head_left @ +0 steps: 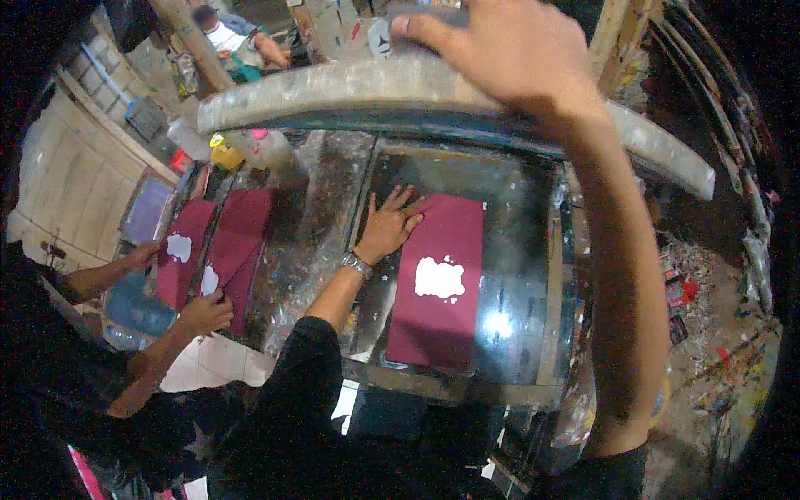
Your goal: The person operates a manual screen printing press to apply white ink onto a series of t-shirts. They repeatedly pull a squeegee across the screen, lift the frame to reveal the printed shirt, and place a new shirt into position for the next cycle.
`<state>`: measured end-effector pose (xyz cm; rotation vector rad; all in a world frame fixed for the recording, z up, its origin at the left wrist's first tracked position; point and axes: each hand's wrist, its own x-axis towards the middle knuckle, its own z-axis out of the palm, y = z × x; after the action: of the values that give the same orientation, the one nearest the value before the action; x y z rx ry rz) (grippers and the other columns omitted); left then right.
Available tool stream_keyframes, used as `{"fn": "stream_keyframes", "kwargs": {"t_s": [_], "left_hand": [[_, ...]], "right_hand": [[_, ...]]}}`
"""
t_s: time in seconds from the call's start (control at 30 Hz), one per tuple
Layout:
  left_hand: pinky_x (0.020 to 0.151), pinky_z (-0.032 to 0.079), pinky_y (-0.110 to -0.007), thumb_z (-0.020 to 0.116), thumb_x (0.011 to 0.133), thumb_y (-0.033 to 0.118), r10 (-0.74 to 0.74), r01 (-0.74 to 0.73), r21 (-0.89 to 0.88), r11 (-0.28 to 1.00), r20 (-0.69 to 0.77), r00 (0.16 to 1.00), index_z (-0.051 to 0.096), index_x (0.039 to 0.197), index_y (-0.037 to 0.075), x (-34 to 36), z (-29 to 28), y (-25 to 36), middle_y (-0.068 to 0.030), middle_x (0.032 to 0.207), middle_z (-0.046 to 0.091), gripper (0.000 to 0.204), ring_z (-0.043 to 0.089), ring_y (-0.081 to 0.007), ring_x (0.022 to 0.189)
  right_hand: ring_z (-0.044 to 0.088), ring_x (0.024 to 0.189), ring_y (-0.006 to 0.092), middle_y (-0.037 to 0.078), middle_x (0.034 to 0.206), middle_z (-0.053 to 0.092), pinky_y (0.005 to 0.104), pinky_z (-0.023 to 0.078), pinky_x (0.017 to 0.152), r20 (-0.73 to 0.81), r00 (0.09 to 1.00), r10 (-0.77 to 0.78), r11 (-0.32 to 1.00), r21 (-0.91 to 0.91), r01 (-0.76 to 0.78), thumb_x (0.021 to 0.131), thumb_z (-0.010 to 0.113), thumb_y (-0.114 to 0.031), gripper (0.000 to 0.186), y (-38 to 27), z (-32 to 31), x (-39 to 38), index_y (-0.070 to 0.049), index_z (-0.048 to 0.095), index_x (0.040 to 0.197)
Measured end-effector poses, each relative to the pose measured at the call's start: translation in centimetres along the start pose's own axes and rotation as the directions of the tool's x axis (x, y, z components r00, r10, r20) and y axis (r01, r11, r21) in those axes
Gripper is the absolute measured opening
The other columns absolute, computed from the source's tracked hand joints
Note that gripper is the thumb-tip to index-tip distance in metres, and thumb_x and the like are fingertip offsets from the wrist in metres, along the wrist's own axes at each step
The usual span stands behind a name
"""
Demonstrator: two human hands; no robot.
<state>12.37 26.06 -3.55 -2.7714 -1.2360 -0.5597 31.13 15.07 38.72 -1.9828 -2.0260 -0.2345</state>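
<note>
Left hand point(390, 223) flat, fingers spread on maroon fabric piece point(437, 283), white blotchy print, on glass worktop point(517, 250). Right hand point(508, 50) grips raised paint-crusted screen frame point(350, 87).

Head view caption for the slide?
Left hand flat on maroon printed sheet; right hand holds raised screen frame.

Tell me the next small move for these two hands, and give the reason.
Probably slide the left hand clear of the maroon sheet. The sheet lies flat on the glass bed with a white print on it, and the right hand grips the raised frame directly above, so the left hand sits under the frame.
</note>
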Motion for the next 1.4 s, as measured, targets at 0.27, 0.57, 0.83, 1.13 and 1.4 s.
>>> {"fn": "stream_keyframes", "kwargs": {"t_s": [0.27,0.57,0.83,1.13,1.4], "left_hand": [[0.111,0.045,-0.041,0.072,0.091,0.030,-0.599,0.492,-0.851,0.185,0.299,0.743,0.054,0.142,-0.004,-17.0,-8.1,-1.2,-0.0183,0.140,0.062,0.064,0.060,-0.0294,0.128],[0.075,0.051,-0.051,0.060,0.101,0.024,-0.787,0.618,-0.531,0.580,-0.168,0.594,0.067,0.106,-0.004,-22.9,-13.8,-6.7,-0.0290,0.092,0.069,0.030,0.068,-0.0428,0.083],[0.075,0.053,-0.036,0.059,0.103,0.012,-0.801,0.322,-0.795,0.514,-0.580,-0.152,0.063,0.118,-0.002,-40.5,-24.4,-22.9,-0.0050,0.097,0.069,0.021,0.063,-0.0183,0.083],[0.100,0.048,-0.046,0.075,0.090,0.020,-0.600,0.885,-0.100,0.455,-0.768,0.222,0.049,0.138,-0.005,-32.3,-20.2,-18.8,-0.0257,0.130,0.059,0.060,0.058,-0.0401,0.118],[0.087,0.051,-0.048,0.084,0.078,0.030,-0.677,0.678,0.004,0.735,-0.044,0.734,0.058,0.118,0.004,-25.2,-16.6,-16.0,-0.0199,0.111,0.063,0.054,0.063,-0.0390,0.103]], "right_hand": [[0.066,0.110,0.0427,0.026,0.106,0.071,0.0486,0.048,0.099,-0.274,0.921,-0.276,0.955,0.028,0.294,0.091,0.055,-0.073,0.081,5.6,4.4,10.5,0.000,0.070,0.122],[0.064,0.120,0.0387,0.029,0.128,0.066,0.0442,0.046,0.106,-0.296,0.954,0.046,0.993,0.121,-0.010,0.086,0.060,-0.078,0.095,12.1,2.3,16.7,0.006,0.065,0.131],[0.068,0.105,0.0361,0.026,0.113,0.071,0.0440,0.051,0.095,-0.250,0.968,-0.005,0.959,0.273,0.075,0.088,0.061,-0.074,0.088,11.4,6.9,16.6,0.007,0.070,0.120],[0.065,0.111,0.0378,0.027,0.118,0.069,0.0437,0.049,0.098,-0.144,0.987,0.066,0.976,0.217,-0.034,0.087,0.061,-0.075,0.093,9.9,4.3,14.9,0.008,0.067,0.127],[0.068,0.103,0.0293,0.021,0.113,0.070,0.0380,0.051,0.093,-0.084,0.993,0.089,0.960,0.274,-0.063,0.084,0.066,-0.077,0.096,9.9,3.4,16.6,0.006,0.065,0.130]]}}
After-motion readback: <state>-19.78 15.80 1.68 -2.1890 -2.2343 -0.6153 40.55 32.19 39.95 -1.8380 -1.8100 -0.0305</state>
